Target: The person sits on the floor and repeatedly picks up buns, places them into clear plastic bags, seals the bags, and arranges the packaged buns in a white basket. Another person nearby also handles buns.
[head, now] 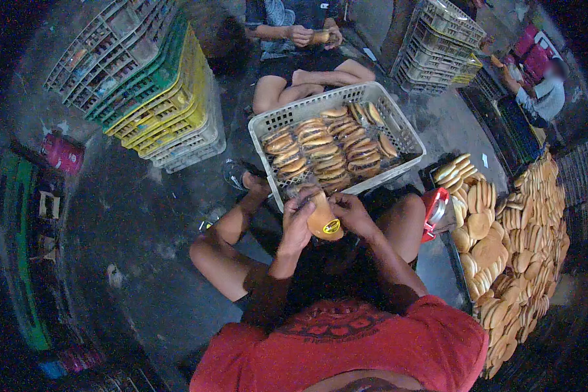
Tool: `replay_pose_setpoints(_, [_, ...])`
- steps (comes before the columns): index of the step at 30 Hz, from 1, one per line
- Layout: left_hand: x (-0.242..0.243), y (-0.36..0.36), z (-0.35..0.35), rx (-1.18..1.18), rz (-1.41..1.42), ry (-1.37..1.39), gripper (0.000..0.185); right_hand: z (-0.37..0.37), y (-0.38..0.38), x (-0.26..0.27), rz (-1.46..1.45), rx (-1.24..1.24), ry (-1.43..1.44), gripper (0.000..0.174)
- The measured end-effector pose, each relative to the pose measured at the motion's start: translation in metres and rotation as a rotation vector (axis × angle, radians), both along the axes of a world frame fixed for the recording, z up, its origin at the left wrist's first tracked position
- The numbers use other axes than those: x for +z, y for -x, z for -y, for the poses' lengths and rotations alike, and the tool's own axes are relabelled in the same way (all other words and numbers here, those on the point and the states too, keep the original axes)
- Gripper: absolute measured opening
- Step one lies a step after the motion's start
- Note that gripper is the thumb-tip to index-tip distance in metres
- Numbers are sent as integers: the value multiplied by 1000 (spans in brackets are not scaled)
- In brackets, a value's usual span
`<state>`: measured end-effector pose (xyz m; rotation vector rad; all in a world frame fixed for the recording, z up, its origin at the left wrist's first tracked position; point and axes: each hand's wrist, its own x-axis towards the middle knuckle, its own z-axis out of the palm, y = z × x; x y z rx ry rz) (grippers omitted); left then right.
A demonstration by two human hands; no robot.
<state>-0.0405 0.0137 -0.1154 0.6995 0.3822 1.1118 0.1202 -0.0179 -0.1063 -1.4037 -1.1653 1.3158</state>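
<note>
Between my hands is a flat bread bun (pixel 321 215) in a clear plastic bag that bears a small yellow label (pixel 331 226). My left hand (pixel 296 220) grips it along its left side, thumb on top. At its upper right edge, the fingers of my right hand (pixel 353 213) are pinched together, seemingly on the bag; the fingertips are partly hidden. Just beyond my hands stands a pale plastic crate (pixel 411 156) with perforated walls. Rows of bagged buns (pixel 328 157) lie inside it, most standing on edge.
To the right, loose buns (pixel 487 245) lie on a tray beside a larger heap of buns (pixel 529 245). A red tape dispenser (pixel 435 213) stands by my right knee. Stacked crates rise at left (pixel 176 98) and far right (pixel 431 49). Opposite, a person's hands (pixel 316 36) hold a bun.
</note>
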Motion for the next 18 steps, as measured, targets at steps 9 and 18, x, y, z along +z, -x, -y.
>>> replay_pose_setpoints(9, [33, -22, 1, 210, -456, -79, 31, 0, -8, 28, -162, -167, -99, 16])
replay_pose_setpoints(18, [41, -35, 3, 98, -764, -106, 19, 2, -13, 17, -258, -270, -103, 12])
